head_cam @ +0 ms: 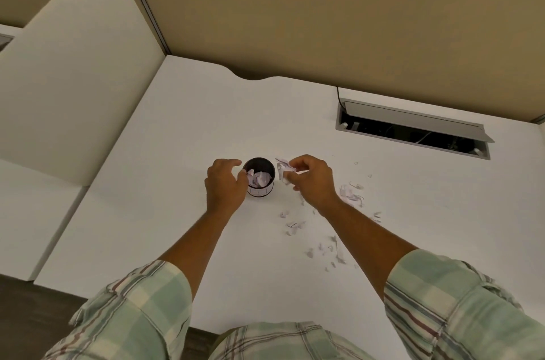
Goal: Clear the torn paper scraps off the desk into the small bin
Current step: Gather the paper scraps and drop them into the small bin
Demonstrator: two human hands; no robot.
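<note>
Scraps of torn paper (351, 193) lie scattered over the white tabletop (177, 153), right of the small dark bin (259, 178) and back toward the person. Several pieces already sit inside the bin. His left hand (225, 182) curls loosely against the bin's left side, fingers apart, nothing visibly pinched. His right hand (309, 177) hovers just right of the rim, fingertips clamped together on a bunch of scraps (282, 171). An open cable hatch (413, 129) lies farther right.
</note>
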